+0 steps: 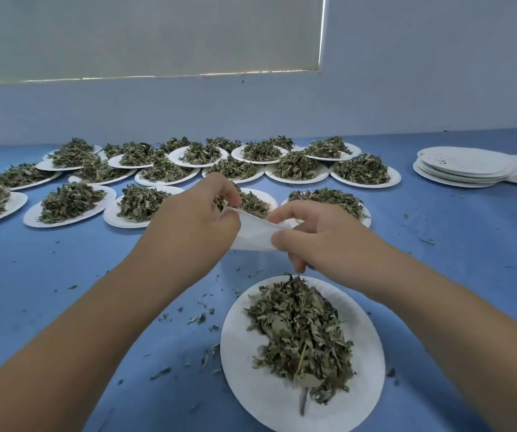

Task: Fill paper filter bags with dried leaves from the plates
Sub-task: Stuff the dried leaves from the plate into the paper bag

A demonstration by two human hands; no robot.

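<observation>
A blue counter (64, 275) is stretching across the whole view and carrying the job. From 9 o'clock round to 1 o'clock, well over a dozen loaded plates (391, 178) are sitting in crowded rows, each heaped with leaves and apparently untouched.

At 6 o'clock the nearest plate (244, 394) is lying just below the hands, and its pile of dried leaves (301, 332) is looking full. At 2 o'clock a stack of empty plates (463, 169) is standing well apart from the loaded ones. That is suggesting several portions are already bagged, though no filled bags are showing in view.

At the centre, a person's left hand (188, 222) and right hand (316, 235) are meeting above the counter. Each grip is pinching an edge of one white paper filter bag (255, 236) between thumb and fingertips, and the two appear to be teasing its mouth apart. The bag is hanging in the air between the hands, beyond the nearest plate's far rim, and is looking flat and empty.

Leaf crumbs (201, 319) are dotting the counter around 7 o'clock. On this showing the work is sitting at an early stage: this bag is waiting to be opened and filled, and the great bulk of the plates are waiting their turn.
</observation>
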